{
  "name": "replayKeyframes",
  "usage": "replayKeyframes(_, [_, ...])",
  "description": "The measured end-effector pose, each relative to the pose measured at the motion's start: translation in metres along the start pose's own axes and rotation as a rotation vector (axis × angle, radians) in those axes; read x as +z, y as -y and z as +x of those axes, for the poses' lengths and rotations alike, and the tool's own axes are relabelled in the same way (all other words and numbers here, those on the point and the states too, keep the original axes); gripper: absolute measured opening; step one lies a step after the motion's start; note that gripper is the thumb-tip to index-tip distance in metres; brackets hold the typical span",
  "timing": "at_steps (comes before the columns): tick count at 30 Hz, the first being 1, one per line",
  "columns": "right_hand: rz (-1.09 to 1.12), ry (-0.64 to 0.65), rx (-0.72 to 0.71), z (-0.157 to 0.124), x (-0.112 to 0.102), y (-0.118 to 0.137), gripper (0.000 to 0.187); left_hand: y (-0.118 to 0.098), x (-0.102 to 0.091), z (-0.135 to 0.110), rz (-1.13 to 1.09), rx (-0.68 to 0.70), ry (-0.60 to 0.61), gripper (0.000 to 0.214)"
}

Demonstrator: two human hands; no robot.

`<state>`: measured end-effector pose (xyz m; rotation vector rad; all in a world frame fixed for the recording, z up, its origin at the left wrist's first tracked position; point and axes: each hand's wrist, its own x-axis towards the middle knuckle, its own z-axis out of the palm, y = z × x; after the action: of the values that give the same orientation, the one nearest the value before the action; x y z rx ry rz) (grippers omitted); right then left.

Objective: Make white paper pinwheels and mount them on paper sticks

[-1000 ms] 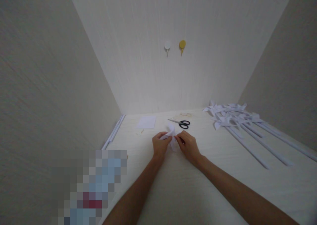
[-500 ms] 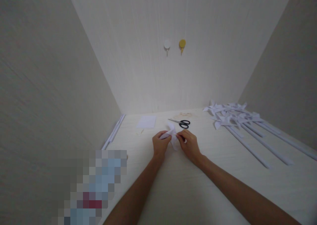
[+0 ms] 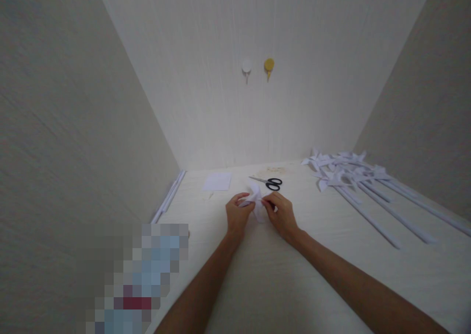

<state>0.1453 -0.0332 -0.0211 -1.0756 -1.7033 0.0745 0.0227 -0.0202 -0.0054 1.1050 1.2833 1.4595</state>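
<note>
A folded piece of white paper [image 3: 256,196] sits between both my hands, just above the pale tabletop [image 3: 279,275]. My left hand [image 3: 237,213] pinches its left side with closed fingers. My right hand [image 3: 281,215] pinches its right side, fingers curled together. Black-handled scissors [image 3: 268,182] lie shut just beyond the paper. A flat white paper square [image 3: 217,181] lies to the left of the scissors.
Several white paper pinwheels on long white sticks [image 3: 360,187] lie at the back right. White sticks [image 3: 169,196] run along the left wall. Two wall hooks, one white [image 3: 246,67] and one yellow [image 3: 269,65], hang on the back wall. A blurred patch covers the lower left.
My hands stay nearly in place on the paper. The fingers have shifted slightly, and the paper's folds have closed in a little.
</note>
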Motion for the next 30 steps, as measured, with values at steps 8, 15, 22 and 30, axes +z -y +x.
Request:
replayKeyframes(8, [0.007,-0.009,-0.001,0.000,0.001,-0.001,0.014,-0.006,0.000,-0.002,0.032,-0.035,-0.007,0.045])
replayKeyframes(15, [0.002,-0.023,0.016,0.001,0.000,0.000,0.013,-0.009,-0.001,-0.003,0.037,-0.047,0.009,0.063])
replayKeyframes(22, [0.000,-0.034,0.019,0.002,0.000,0.000,0.013,-0.008,-0.001,-0.003,-0.013,-0.088,0.023,0.073])
replayKeyframes(30, [0.000,-0.035,0.017,0.001,0.001,-0.001,0.012,-0.010,0.000,-0.003,-0.028,-0.125,0.024,0.079])
